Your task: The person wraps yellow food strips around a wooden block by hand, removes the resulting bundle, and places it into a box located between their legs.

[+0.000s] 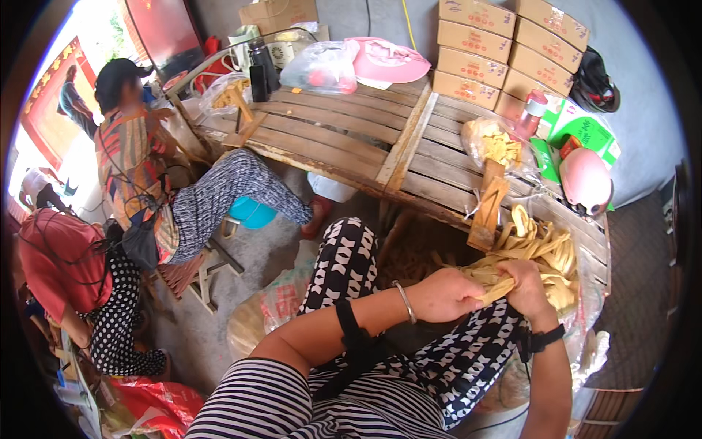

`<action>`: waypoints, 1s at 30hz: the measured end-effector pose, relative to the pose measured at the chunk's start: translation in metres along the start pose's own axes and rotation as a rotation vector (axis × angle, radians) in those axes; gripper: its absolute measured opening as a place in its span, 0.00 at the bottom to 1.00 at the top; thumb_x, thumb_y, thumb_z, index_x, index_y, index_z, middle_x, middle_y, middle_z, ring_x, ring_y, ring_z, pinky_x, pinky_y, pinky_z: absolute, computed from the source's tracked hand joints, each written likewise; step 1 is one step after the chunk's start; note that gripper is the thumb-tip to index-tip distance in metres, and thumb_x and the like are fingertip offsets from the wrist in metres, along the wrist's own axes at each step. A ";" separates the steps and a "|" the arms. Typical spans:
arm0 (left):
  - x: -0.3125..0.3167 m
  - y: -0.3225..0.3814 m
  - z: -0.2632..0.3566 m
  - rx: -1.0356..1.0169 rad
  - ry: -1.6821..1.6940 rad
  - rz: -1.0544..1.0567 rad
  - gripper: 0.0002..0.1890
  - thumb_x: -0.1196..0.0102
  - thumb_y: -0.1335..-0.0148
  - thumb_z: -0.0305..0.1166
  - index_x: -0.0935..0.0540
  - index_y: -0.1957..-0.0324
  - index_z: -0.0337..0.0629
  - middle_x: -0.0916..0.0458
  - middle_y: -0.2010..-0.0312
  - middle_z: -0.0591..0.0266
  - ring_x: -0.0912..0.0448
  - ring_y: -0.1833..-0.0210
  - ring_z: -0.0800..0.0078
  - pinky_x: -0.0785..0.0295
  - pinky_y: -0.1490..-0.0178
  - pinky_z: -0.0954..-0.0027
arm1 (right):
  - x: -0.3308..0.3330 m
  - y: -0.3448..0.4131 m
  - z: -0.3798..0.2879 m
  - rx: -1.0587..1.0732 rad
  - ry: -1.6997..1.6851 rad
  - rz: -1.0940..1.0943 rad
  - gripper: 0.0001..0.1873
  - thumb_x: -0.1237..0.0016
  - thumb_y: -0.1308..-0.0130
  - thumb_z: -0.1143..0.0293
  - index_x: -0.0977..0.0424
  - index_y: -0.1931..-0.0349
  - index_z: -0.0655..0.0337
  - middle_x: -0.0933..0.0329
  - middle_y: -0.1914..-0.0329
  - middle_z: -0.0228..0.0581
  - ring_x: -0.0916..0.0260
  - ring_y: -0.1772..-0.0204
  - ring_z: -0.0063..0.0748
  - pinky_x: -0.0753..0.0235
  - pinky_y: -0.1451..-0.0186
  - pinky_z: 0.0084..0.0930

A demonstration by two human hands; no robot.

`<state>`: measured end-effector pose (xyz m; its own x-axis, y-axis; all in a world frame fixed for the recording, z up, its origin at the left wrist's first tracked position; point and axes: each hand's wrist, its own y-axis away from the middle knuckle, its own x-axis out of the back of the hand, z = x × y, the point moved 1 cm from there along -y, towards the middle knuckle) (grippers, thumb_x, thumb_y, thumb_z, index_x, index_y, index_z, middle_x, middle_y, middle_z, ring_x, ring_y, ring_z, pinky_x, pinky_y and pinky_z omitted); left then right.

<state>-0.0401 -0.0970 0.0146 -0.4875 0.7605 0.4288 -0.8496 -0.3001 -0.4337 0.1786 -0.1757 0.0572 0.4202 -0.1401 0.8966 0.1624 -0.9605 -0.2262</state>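
Note:
My left hand [449, 294], with a metal bangle on its wrist, pinches one end of a pale yellow flat strip [499, 288] above my lap. Curled round the same strip a little to the right is my right hand [524, 285]. Just beyond both hands lies a heap of similar yellow strips [548, 252] at the table's right front corner, partly on clear plastic. A wooden block fixture [488, 214] juts over the table edge near the heap. Behind it rests an opened plastic bag of short yellow pieces [500, 147]. What the strips are made of cannot be told.
A slatted wooden table [329, 137] runs across the front. Cardboard boxes [474, 41], a pink helmet [586, 181] and a pink cap [389, 60] stand along its back. Two co-workers sit at the left, one beside a turquoise bucket [252, 213]. A filled sack [258, 318] stands by my knee.

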 end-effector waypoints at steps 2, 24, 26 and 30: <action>0.008 0.009 0.025 -0.020 0.047 0.096 0.07 0.42 0.35 0.33 0.19 0.65 0.40 0.22 0.74 0.52 0.22 0.71 0.53 0.27 0.67 0.62 | 0.012 -0.005 -0.016 -0.083 0.103 -0.005 0.19 0.41 0.55 0.75 0.20 0.58 0.58 0.18 0.60 0.46 0.22 0.54 0.52 0.27 0.49 0.42; 0.093 -0.022 0.012 0.284 0.505 0.538 0.09 0.45 0.31 0.29 0.16 0.55 0.36 0.18 0.70 0.68 0.22 0.70 0.83 0.28 0.67 0.82 | 0.069 -0.008 -0.032 -0.278 -0.287 0.407 0.15 0.53 0.31 0.73 0.28 0.45 0.64 0.22 0.46 0.43 0.25 0.44 0.37 0.27 0.41 0.27; 0.112 0.010 -0.020 0.450 0.237 0.576 0.07 0.43 0.34 0.29 0.15 0.58 0.38 0.18 0.71 0.68 0.24 0.73 0.83 0.29 0.69 0.79 | 0.059 -0.009 -0.021 -0.374 -0.084 0.053 0.27 0.40 0.40 0.70 0.31 0.41 0.64 0.30 0.38 0.55 0.31 0.35 0.50 0.28 0.36 0.36; 0.076 0.051 -0.067 0.380 -0.218 -0.013 0.09 0.40 0.40 0.31 0.16 0.60 0.37 0.17 0.71 0.58 0.19 0.69 0.65 0.24 0.62 0.66 | 0.041 0.067 0.018 -0.482 0.260 0.073 0.31 0.34 0.47 0.65 0.30 0.45 0.65 0.30 0.45 0.54 0.33 0.40 0.59 0.28 0.39 0.43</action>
<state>-0.1071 -0.0155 -0.0277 -0.4729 0.6382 0.6075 -0.8496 -0.5130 -0.1223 0.2231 -0.2414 0.0722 0.1710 -0.2071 0.9633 -0.3115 -0.9389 -0.1465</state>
